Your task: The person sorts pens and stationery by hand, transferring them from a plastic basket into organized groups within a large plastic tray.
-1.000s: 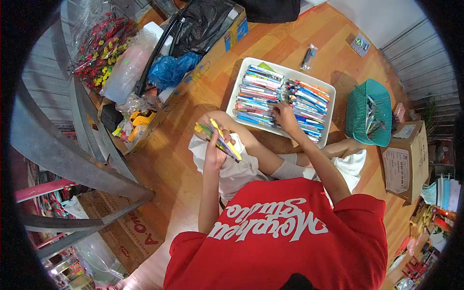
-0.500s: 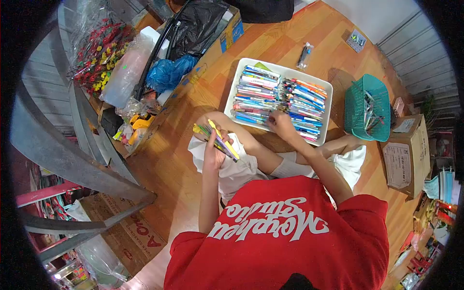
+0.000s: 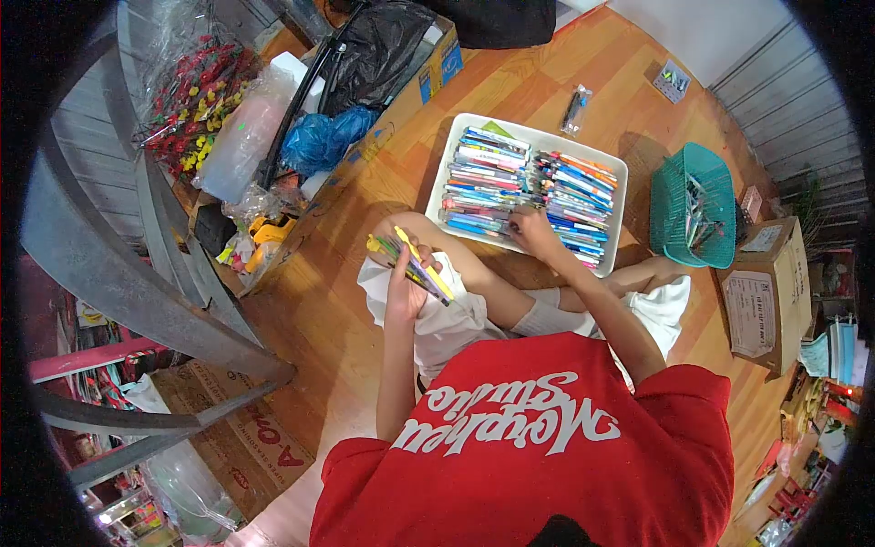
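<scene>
My left hand [image 3: 407, 284] is closed around several pens [image 3: 424, 272], yellow, green, purple and dark, held slanting above my thigh. A white tray [image 3: 438, 173] lies on the floor in front of me, with pens [image 3: 488, 169] of many colours packed in two columns. My right hand [image 3: 531, 228] is at the tray's near side, over the gap between the columns. Its fingers are bent down and pressed together among the pen ends; what they pinch, if anything, is too small to make out.
Right of the tray stands a teal basket [image 3: 670, 205] with pens, beside a cardboard box [image 3: 766, 296]. A small packet [image 3: 575, 109] lies beyond the tray. At left are a metal frame [image 3: 155, 310], a blue bag [image 3: 324, 141] and wrapped flowers [image 3: 200, 109].
My right hand has shifted very slightly at the tray's near side. My left hand still holds its pens in almost the same place.
</scene>
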Demonstrator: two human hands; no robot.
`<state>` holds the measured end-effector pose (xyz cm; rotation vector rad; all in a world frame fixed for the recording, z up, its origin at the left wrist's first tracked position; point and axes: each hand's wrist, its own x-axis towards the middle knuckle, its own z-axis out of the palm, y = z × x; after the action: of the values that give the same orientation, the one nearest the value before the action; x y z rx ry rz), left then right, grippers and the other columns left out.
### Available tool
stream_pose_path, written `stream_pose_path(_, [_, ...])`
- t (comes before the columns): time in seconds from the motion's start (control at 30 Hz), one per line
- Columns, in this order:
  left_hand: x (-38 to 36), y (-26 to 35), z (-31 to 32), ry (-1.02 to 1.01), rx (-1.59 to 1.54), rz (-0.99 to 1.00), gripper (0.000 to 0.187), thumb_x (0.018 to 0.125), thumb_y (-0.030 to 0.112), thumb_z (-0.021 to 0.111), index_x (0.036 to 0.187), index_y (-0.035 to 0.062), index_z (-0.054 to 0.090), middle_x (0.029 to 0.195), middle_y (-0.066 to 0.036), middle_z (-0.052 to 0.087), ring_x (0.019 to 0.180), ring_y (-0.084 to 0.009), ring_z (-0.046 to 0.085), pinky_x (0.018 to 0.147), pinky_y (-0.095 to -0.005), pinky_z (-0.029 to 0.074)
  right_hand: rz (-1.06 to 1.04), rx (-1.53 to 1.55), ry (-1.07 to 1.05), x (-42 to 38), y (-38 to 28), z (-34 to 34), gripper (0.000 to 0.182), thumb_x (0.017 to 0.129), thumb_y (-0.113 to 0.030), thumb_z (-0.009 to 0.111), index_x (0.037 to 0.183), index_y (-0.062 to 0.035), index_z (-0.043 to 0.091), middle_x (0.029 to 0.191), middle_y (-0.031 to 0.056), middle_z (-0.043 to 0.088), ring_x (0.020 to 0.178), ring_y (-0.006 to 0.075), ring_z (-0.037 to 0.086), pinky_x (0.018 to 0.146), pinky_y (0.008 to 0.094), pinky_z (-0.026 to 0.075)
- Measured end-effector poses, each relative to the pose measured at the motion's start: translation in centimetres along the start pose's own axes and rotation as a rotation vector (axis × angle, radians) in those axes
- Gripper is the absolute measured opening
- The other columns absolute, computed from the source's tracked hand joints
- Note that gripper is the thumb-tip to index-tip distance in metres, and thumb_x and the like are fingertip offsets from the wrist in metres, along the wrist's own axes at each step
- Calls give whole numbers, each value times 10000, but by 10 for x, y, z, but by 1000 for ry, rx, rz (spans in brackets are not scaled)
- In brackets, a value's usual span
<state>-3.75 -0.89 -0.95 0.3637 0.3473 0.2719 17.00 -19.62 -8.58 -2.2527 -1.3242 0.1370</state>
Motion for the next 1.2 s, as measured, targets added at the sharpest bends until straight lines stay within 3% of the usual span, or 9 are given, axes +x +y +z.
stream_pose_path(0.17, [2, -1, -5, -32, -6, 14, 200, 962, 277, 451, 1057, 101, 461, 788, -26, 472, 703, -114, 465, 732, -323, 413, 5, 5, 31, 0, 3, -6, 109, 780, -140, 625, 807, -34, 620, 822, 107, 563, 791, 295, 574, 702, 437, 433])
stream_pose_path(0.27, [0, 0, 1, 7, 24, -4, 174, 985, 272, 381, 1061, 122, 425, 750, 10, 383, 690, -92, 429, 753, -294, 444, -1, -79, 34, 1, 3, 3, 126, 778, -156, 632, 819, -37, 619, 822, 104, 555, 807, 294, 570, 714, 451, 413])
stream_pose_path(0.67, [0, -1, -1, -7, -1, 14, 198, 969, 278, 434, 1077, 112, 452, 792, -21, 470, 724, -112, 468, 739, -310, 402, 92, -29, 80, 1, -6, -1, 266, 769, -165, 638, 1022, -82, 632, 928, 124, 544, 884, 303, 561, 747, 442, 431])
stream_pose_path(0.77, [0, 0, -1, 12, 11, 19, 204, 967, 282, 436, 1083, 114, 446, 789, -21, 459, 717, -114, 465, 745, -312, 402, 174, 220, 63, 3, 1, 8, 277, 761, -165, 640, 1020, -67, 626, 941, 131, 548, 891, 320, 561, 757, 416, 458])
stream_pose_path(0.87, [1, -1, -4, -24, 24, 25, 213, 959, 289, 451, 1084, 116, 446, 791, -16, 440, 724, -112, 458, 751, -317, 403, 218, 196, 50, 4, -1, 4, 310, 738, -168, 653, 1033, -80, 622, 999, 135, 553, 948, 333, 553, 778, 459, 456])
stream_pose_path(0.97, [1, -2, -11, -52, -41, 11, 223, 949, 290, 469, 1086, 116, 445, 811, -11, 427, 735, -109, 449, 754, -318, 401, 218, 281, 40, 5, -1, -1, 255, 772, -154, 627, 1000, -40, 619, 887, 149, 557, 836, 328, 580, 743, 412, 477])
stream_pose_path(1.0, [1, -2, -11, -23, -16, 18, 227, 943, 283, 480, 1094, 116, 446, 824, -7, 419, 747, -109, 445, 772, -314, 402, 125, 233, 118, 3, -1, -5, 234, 779, -159, 630, 976, -33, 624, 873, 147, 562, 817, 324, 587, 719, 402, 482])
stream_pose_path(1.13, [-3, -3, 9, 57, 193, 39, 250, 952, 294, 472, 1098, 91, 455, 878, -21, 469, 806, -134, 484, 870, -342, 422, 114, 429, 248, 2, -26, -38, 181, 785, -145, 620, 903, -8, 620, 863, 165, 593, 818, 342, 585, 738, 404, 477])
stream_pose_path(1.2, [1, -9, 21, 58, 386, 35, 350, 954, 317, 462, 1151, 29, 439, 1029, -104, 542, 972, -197, 528, 949, -390, 420, 189, 603, 98, -8, -45, -71, 235, 868, -191, 568, 983, 10, 608, 908, 172, 610, 796, 258, 592, 707, 354, 476])
